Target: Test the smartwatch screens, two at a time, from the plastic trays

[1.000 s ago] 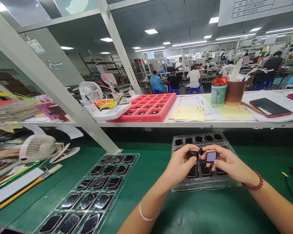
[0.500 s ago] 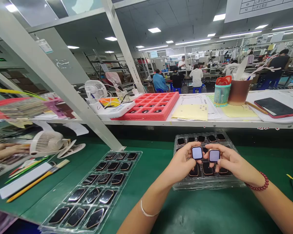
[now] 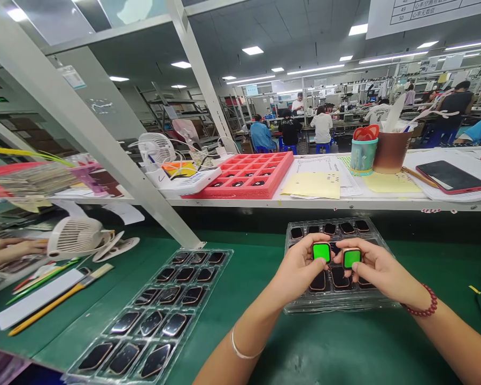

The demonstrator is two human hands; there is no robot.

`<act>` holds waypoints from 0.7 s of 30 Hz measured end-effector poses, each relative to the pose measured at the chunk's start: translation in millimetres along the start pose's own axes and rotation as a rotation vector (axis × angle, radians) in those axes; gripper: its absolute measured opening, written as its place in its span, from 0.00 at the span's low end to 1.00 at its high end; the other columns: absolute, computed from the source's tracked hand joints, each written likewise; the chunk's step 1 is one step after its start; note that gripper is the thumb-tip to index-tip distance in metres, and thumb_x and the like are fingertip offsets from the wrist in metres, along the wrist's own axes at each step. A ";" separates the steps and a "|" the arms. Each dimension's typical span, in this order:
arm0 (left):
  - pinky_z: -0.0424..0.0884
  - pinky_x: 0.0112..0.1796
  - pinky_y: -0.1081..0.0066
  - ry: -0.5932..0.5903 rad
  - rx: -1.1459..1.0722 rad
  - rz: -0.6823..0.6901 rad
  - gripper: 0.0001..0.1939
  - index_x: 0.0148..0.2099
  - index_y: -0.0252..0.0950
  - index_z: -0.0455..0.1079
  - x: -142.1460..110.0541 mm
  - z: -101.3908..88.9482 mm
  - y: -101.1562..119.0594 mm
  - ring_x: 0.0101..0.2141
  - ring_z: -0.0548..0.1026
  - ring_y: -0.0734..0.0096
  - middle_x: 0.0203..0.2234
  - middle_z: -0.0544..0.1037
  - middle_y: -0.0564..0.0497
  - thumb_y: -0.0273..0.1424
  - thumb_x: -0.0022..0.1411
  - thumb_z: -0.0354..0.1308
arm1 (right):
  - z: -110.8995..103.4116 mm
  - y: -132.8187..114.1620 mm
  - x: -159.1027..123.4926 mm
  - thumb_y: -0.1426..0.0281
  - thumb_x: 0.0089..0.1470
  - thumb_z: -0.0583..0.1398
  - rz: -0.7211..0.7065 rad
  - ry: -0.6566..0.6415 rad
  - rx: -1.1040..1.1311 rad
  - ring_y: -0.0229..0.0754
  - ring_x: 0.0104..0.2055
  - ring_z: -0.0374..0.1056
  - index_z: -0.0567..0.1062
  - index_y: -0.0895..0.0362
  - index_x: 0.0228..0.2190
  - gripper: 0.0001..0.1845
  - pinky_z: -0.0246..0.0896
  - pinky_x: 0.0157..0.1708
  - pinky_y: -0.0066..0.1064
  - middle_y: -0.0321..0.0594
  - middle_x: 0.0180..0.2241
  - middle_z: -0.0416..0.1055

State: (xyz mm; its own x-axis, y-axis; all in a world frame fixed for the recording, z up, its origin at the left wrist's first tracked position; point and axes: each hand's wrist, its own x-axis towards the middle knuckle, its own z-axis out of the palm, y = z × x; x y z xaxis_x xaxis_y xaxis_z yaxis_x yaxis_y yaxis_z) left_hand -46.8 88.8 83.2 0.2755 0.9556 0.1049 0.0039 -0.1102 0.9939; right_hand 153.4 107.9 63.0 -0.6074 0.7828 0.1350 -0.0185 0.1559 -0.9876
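Observation:
My left hand (image 3: 299, 269) holds a square rose-gold smartwatch body (image 3: 322, 252) between fingers and thumb, its screen lit bright green. My right hand (image 3: 379, 274) holds a matching watch body (image 3: 351, 258), also lit green. Both hands hover close together just above a clear plastic blister tray (image 3: 336, 305). That tray holds several dark-faced watch bodies in rows, and my hands hide part of it. A second clear tray (image 3: 152, 315) of dark watch bodies lies to the left on the green bench mat (image 3: 264, 331).
A white desk fan (image 3: 75, 238) and pens lie at the left of the mat. Behind the bench, a shelf carries a red foam tray (image 3: 248, 175), papers, a pen cup and a phone. A white upright (image 3: 116, 133) crosses the left side. Co-workers sit at benches far back.
Both watch screens have turned from pale lilac to bright green. My hands and the watches have barely moved, and the view has shifted only slightly.

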 end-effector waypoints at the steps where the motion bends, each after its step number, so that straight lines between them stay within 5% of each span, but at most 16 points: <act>1: 0.70 0.39 0.68 0.002 0.001 0.001 0.20 0.50 0.33 0.63 0.1 0.2 0.0 0.37 0.71 0.69 0.36 0.73 0.47 0.22 0.53 0.54 | 0.0 0.2 0.0 0.76 0.56 0.53 -0.001 0.002 -0.002 0.37 0.35 0.68 0.63 0.54 0.50 0.19 0.66 0.31 0.29 0.43 0.43 0.69; 21: 0.69 0.32 0.72 0.028 0.026 0.027 0.12 0.43 0.32 0.68 -1.3 -0.3 -3.3 0.31 0.72 0.71 0.30 0.74 0.48 0.27 0.54 0.56 | 0.7 -4.0 -6.4 0.65 0.58 0.53 0.036 0.044 -0.155 0.41 0.34 0.70 0.66 0.54 0.49 0.17 0.69 0.30 0.31 0.45 0.43 0.71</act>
State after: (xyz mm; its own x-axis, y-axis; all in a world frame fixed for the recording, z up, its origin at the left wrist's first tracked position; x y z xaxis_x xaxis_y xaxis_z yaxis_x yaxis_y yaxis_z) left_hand -47.5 88.0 79.8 0.2489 0.9593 0.1332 0.0219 -0.1431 0.9895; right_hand 156.8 101.9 66.1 -0.5697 0.8150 0.1063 0.1276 0.2155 -0.9681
